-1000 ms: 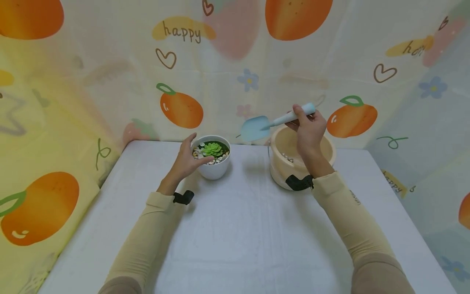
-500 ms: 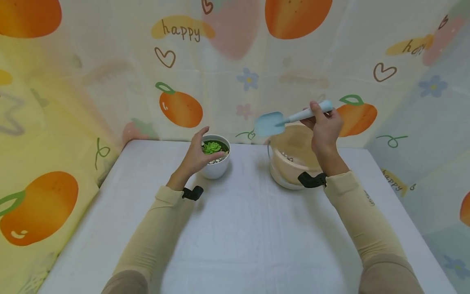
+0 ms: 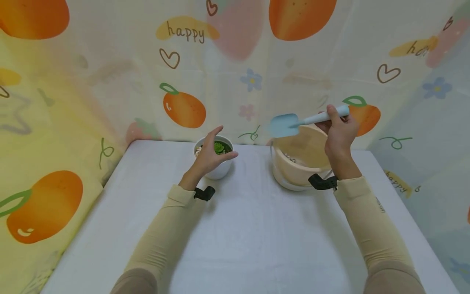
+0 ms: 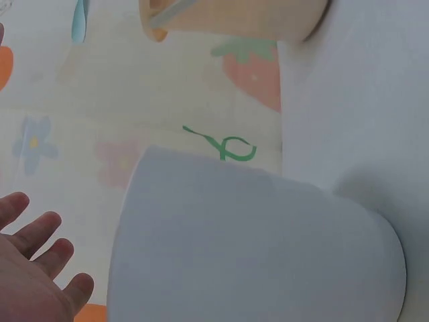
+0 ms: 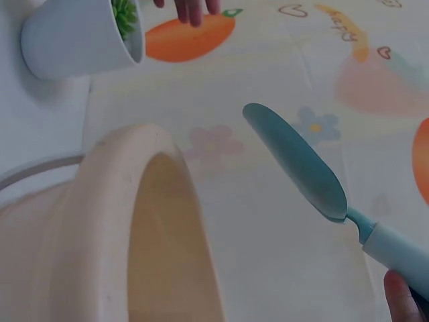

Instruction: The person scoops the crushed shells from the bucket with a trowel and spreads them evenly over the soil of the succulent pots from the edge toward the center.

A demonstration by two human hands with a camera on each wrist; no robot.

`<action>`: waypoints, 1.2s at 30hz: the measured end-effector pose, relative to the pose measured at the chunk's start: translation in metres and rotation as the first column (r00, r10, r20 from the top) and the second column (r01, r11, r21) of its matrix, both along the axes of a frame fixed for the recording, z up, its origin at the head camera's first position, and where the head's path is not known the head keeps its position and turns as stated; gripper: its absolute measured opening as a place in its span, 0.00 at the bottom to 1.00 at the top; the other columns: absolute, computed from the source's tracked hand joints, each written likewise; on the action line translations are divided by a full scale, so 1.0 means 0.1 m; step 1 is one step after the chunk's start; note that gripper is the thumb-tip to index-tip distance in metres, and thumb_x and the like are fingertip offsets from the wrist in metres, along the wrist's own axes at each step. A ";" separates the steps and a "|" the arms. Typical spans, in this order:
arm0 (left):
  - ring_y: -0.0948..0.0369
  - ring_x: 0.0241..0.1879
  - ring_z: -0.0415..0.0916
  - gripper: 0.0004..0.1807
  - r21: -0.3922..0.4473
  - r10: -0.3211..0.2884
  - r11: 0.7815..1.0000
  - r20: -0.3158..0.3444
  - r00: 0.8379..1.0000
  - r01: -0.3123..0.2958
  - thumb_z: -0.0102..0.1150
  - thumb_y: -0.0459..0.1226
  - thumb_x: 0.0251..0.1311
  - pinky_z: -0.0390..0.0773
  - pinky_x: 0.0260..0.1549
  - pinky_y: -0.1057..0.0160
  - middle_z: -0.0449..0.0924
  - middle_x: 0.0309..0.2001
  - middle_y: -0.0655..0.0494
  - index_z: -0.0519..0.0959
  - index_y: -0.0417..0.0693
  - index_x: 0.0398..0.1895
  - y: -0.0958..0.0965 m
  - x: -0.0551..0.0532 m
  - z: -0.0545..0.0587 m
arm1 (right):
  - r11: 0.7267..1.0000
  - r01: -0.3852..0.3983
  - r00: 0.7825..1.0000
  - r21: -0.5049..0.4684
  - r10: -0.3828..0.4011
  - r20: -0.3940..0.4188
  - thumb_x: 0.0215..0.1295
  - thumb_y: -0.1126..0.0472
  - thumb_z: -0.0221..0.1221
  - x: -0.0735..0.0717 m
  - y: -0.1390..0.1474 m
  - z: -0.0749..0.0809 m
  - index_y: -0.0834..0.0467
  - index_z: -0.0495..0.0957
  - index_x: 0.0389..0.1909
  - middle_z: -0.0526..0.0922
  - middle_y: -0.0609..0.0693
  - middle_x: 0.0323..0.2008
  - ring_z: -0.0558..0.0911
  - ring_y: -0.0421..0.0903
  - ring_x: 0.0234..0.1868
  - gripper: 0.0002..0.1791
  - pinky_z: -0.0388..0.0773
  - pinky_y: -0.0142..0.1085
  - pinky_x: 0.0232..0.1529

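Observation:
My right hand (image 3: 339, 132) grips the pale handle of a small light-blue trowel (image 3: 284, 125), held over a peach-coloured bucket (image 3: 299, 169). The trowel's blade points left, and in the right wrist view the blade (image 5: 298, 164) is seen from its side, past the bucket rim (image 5: 114, 174). My left hand (image 3: 208, 157) is spread, thumb and fingers apart, in front of and above a white pot (image 3: 220, 170). A green succulent (image 3: 219, 148) and pale pebbles show in the pot, partly hidden by the hand. In the left wrist view the fingers stand clear of the pot wall (image 4: 255, 241).
Both pots stand near the back edge of a white-covered table (image 3: 235, 228). A few small pebbles (image 3: 290, 157) lie inside the bucket, which has a thin wire handle (image 5: 40, 168). Close behind hangs a fruit-patterned cloth (image 3: 227, 90).
The right hand has carried the trowel to the right, from between the two containers to over the bucket. The left hand has drifted right across the pot, covering more of the succulent.

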State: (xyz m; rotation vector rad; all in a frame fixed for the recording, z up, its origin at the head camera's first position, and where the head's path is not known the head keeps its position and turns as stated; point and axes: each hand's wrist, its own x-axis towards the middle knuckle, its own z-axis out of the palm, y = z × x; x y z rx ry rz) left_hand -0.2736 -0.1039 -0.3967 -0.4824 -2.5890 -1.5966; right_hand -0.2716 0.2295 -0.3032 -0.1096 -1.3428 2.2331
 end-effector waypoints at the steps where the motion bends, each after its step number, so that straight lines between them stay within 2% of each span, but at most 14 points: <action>1: 0.50 0.75 0.48 0.56 0.003 -0.003 1.000 0.000 1.000 0.003 0.71 0.56 0.48 0.55 0.70 0.38 0.49 0.77 0.52 0.50 0.55 0.77 0.02 0.00 0.00 | 1.000 0.006 1.000 0.008 -0.006 0.001 0.59 0.63 0.67 0.00 0.02 0.00 0.64 0.78 0.31 0.84 0.54 0.24 0.86 0.46 0.22 0.09 0.84 0.35 0.30; 9: 0.51 0.76 0.47 0.59 0.012 -0.034 0.999 -0.032 0.999 0.034 0.69 0.62 0.46 0.54 0.71 0.39 0.48 0.77 0.53 0.50 0.53 0.77 0.15 0.01 -0.02 | 0.998 0.044 0.999 0.041 -0.045 0.009 0.57 0.61 0.68 0.01 0.15 -0.01 0.62 0.79 0.32 0.84 0.53 0.25 0.86 0.45 0.22 0.10 0.84 0.34 0.30; 15: 0.52 0.76 0.48 0.56 0.020 -0.046 0.999 -0.060 0.997 0.048 0.70 0.59 0.48 0.53 0.72 0.41 0.50 0.77 0.53 0.51 0.52 0.77 0.24 0.02 -0.01 | 0.997 0.068 0.997 0.046 -0.069 0.024 0.58 0.61 0.68 0.02 0.20 0.00 0.63 0.81 0.35 0.84 0.53 0.24 0.86 0.44 0.22 0.10 0.84 0.34 0.30; 22: 0.54 0.76 0.46 0.55 0.018 -0.067 0.998 -0.029 0.997 0.068 0.69 0.59 0.49 0.53 0.72 0.41 0.48 0.77 0.54 0.50 0.56 0.77 0.33 0.02 -0.05 | 0.995 0.082 0.996 0.065 -0.083 0.015 0.56 0.60 0.70 0.03 0.24 -0.01 0.65 0.81 0.36 0.85 0.52 0.23 0.87 0.43 0.22 0.13 0.84 0.33 0.29; 26: 0.53 0.76 0.47 0.56 0.032 -0.072 0.997 -0.026 0.997 0.072 0.69 0.59 0.49 0.53 0.72 0.42 0.49 0.77 0.53 0.51 0.54 0.77 0.38 0.04 -0.07 | 0.993 0.090 0.996 0.076 -0.092 0.013 0.55 0.60 0.70 0.04 0.25 -0.04 0.63 0.82 0.33 0.85 0.52 0.23 0.86 0.43 0.22 0.11 0.84 0.33 0.28; 29: 0.53 0.76 0.47 0.56 0.045 -0.075 0.996 -0.024 0.997 0.076 0.69 0.59 0.49 0.52 0.72 0.41 0.50 0.77 0.52 0.52 0.52 0.76 0.43 0.05 -0.08 | 0.990 0.103 0.994 0.100 -0.107 0.033 0.58 0.61 0.68 0.04 0.28 -0.07 0.63 0.82 0.33 0.85 0.51 0.23 0.86 0.43 0.21 0.09 0.83 0.32 0.28; 36: 0.52 0.76 0.48 0.51 0.020 -0.087 0.996 -0.018 0.996 0.088 0.69 0.49 0.52 0.54 0.72 0.41 0.52 0.76 0.52 0.53 0.51 0.76 0.60 0.02 -0.09 | 0.983 0.141 0.984 0.115 -0.152 0.094 0.60 0.62 0.66 0.04 0.38 -0.08 0.62 0.81 0.35 0.84 0.49 0.22 0.87 0.42 0.22 0.07 0.83 0.31 0.27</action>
